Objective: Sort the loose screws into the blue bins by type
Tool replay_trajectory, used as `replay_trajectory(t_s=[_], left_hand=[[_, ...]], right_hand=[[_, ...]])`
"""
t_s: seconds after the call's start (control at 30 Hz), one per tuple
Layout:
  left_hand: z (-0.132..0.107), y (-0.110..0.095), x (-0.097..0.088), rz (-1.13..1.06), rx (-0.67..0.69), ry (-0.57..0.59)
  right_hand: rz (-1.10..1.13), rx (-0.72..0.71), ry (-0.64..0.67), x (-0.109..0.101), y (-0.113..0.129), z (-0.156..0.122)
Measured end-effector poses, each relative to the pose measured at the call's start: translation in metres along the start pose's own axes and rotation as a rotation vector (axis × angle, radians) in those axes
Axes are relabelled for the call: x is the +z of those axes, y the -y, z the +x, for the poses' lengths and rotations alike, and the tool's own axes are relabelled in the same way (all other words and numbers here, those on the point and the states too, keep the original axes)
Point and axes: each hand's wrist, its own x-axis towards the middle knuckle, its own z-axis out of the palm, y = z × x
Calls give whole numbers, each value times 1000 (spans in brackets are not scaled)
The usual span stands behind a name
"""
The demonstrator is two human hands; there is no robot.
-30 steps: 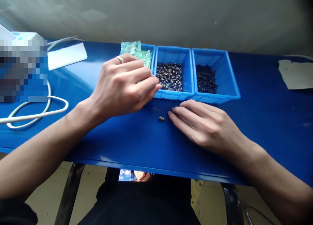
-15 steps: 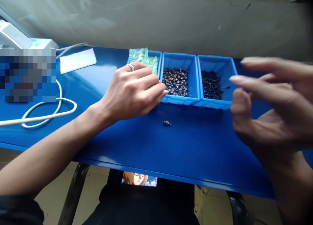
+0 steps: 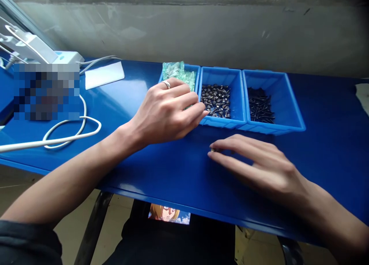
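Note:
My left hand [image 3: 170, 111], with a ring on one finger, rests open over the left blue bin [image 3: 193, 68], which holds clear green plastic pieces [image 3: 176, 72]. Its fingertips reach the rim of the middle bin [image 3: 221, 122], which is full of short dark screws with washers [image 3: 215, 101]. My right hand [image 3: 259, 167] lies on the tabletop, with thumb and forefinger closed around a single small screw [image 3: 212, 150]. The right bin [image 3: 288, 103] holds long, thin black screws [image 3: 261, 105].
The blue table [image 3: 325, 149] runs across the view, with its front edge below my forearms. To the left lie a white cable [image 3: 72, 136], a white sheet of paper [image 3: 104, 75] and a white device [image 3: 31, 45]. A blurred patch hides part of that area.
My right hand has come down from above the right bin and now closes around the small screw on the table. My left hand has stayed at the bins.

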Motion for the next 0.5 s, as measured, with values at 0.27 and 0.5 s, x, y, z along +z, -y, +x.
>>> replay_trajectory(t_s=[0.27, 0.5], left_hand=[[-1, 0, 1, -64, -37, 8], [-3, 3, 2, -9, -1, -3]], right_hand=[[-122, 306, -231, -22, -24, 5], [-223, 271, 191, -61, -122, -11]])
